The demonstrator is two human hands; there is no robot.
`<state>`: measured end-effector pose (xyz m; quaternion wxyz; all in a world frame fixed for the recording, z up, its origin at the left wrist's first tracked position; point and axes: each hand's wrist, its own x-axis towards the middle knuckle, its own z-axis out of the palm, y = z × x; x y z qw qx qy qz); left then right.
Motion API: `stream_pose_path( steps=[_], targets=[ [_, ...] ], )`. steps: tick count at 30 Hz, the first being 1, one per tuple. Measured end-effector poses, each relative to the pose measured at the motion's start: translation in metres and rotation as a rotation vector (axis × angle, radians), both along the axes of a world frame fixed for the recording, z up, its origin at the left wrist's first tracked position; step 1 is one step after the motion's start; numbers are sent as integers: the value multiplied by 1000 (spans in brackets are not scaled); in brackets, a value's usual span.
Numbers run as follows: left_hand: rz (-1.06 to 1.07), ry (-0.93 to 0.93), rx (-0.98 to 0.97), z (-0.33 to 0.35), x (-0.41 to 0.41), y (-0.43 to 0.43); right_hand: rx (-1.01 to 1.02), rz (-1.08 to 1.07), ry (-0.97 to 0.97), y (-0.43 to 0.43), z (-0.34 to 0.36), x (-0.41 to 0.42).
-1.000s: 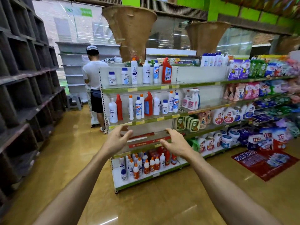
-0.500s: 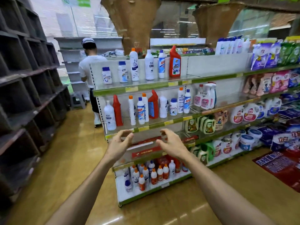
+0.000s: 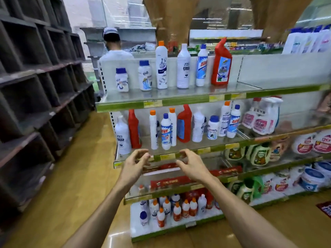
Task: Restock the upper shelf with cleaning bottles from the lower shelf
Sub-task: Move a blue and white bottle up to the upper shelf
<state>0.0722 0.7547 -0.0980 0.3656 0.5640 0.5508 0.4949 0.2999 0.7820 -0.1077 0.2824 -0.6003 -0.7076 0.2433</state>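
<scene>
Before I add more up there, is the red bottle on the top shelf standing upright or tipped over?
Upright. The red bottle stands on its base on the top shelf, angled neck pointing up.

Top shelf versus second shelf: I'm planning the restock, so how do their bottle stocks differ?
The top shelf holds six bottles in one row; the second shelf holds more, bunched closer. The top shelf's right part stands bare; the second shelf has spray bottles there. Both carry upright white and red bottles.
</scene>
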Motion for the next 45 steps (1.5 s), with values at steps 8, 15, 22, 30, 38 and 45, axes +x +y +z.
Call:
stream_pose_path(
  steps=[8, 15, 22, 30, 38, 45],
  targets=[
    [-3, -161, -4, -17, -2, 111, -20, -16, 8, 106, -17, -10],
    [-48, -177, -23, -25, 4, 190, -59, -59, 68, 181, -22, -17],
    [-8, -206, -39, -33, 13, 222, -67, -62, 243, 252, -3, -32],
    [149, -273, -16, -37, 21, 234, 3, -21, 312, 303, -19, -48],
    [225, -280, -23, -37, 32, 232, 32, 204, 271, 307, -24, -45],
    [252, -246, -8, -34, 36, 238, 130, 275, 393, 290, -23, -38]
  ],
)
